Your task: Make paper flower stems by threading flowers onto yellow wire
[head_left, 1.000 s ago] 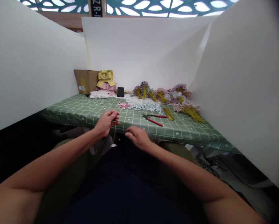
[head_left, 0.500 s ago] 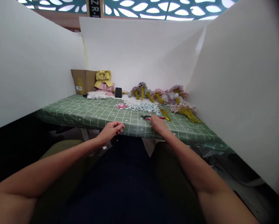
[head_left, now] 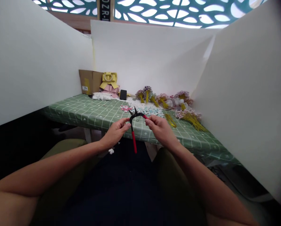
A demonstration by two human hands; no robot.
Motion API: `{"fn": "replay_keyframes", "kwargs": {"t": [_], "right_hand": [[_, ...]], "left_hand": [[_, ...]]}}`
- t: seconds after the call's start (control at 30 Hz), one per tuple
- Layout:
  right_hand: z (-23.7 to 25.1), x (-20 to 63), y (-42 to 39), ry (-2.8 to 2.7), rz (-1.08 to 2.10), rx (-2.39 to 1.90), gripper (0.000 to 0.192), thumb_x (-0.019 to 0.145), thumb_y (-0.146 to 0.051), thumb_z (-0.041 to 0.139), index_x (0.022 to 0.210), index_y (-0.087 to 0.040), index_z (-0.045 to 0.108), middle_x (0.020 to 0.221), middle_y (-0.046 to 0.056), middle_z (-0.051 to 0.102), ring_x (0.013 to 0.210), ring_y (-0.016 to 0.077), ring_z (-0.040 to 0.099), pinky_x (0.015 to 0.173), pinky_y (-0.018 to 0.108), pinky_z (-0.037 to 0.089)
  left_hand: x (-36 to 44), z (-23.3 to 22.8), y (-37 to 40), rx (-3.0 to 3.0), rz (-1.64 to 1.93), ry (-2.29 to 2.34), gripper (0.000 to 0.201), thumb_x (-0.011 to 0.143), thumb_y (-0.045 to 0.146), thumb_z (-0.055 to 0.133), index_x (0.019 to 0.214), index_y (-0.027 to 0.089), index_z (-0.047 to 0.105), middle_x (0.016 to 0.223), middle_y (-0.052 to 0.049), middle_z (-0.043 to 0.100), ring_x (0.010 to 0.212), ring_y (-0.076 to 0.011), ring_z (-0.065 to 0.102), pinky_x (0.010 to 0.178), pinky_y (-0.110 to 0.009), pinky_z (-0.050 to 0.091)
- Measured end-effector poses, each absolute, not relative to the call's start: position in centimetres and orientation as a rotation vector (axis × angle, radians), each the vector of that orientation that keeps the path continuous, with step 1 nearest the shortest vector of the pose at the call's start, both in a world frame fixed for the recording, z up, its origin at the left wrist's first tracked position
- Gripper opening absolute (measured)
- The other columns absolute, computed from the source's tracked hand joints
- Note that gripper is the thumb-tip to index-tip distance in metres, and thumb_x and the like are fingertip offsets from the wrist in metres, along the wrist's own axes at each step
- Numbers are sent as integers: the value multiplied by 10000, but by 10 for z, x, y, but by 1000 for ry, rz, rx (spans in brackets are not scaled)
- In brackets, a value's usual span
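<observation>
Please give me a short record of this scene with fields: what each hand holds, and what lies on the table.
left hand: left hand pinches something thin, too small to tell; a small white flower hangs below it
right hand: right hand grips one handle of the red-handled pliers, handles spread, nose pointing up
table: green checked tablecloth
on table: loose small flowers, flower bundles with yellow stems, cardboard box, black phone

A craft workstation, boxed in by white boards (head_left: 152, 56) on three sides. A green checked table (head_left: 93, 111) carries bunches of artificial flowers (head_left: 164, 100) along its back edge, loose petals (head_left: 146, 109) mid-table, and a cardboard box (head_left: 90, 81) with paper bows (head_left: 109, 83) at the back left corner.
</observation>
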State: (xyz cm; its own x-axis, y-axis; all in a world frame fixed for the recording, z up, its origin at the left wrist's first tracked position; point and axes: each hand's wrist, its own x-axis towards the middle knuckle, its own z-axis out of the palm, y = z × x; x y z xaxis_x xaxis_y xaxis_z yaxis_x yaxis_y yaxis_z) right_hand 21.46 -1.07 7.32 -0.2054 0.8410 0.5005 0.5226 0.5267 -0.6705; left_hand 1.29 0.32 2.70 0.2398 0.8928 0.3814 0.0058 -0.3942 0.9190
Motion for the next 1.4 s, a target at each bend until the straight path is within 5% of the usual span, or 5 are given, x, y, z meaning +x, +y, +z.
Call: {"fn": "replay_keyframes", "kwargs": {"t": [0.2,0.43,0.77,1.2,1.4], "right_hand": [[73,207,-37,-1649,1413,-910,249,845,-433,594,831,-210,485,635,-54,436,494,71,360,460,191,322],[21,196,-50,-1450,1801,-597,495,823,-511,580,1256,-302,461,1239,78,566,1094,199,564,945,424,439],[-9,190,-53,-1274,1843,-643,491,913,-455,429,1374,-305,351,803,10,584,742,167,590,731,368,499],[17,237,-48,-2165,71,-1262,444,846,-388,571,1236,-183,520,1123,127,631,955,265,610,833,385,469],[20,236,-53,-2214,-107,-1312,442,866,-404,544,1252,-194,502,1081,131,637,938,270,617,797,372,483]], "left_hand": [[12,34,-14,1734,1197,844,283,862,417,521,764,171,621,611,17,481,588,-112,413,565,-218,347],[20,21,-24,1736,1126,774,231,868,345,525,741,156,569,738,5,543,703,-112,497,673,-226,411],[28,2,-31,1430,768,807,249,884,413,490,888,166,524,578,25,523,428,-73,437,425,-186,296],[18,24,-32,1383,1037,772,279,864,380,553,1029,170,636,619,29,477,440,-38,250,413,-206,137],[17,36,-41,1519,1074,742,195,894,367,509,953,188,558,599,22,532,477,-64,310,457,-214,205]]}}
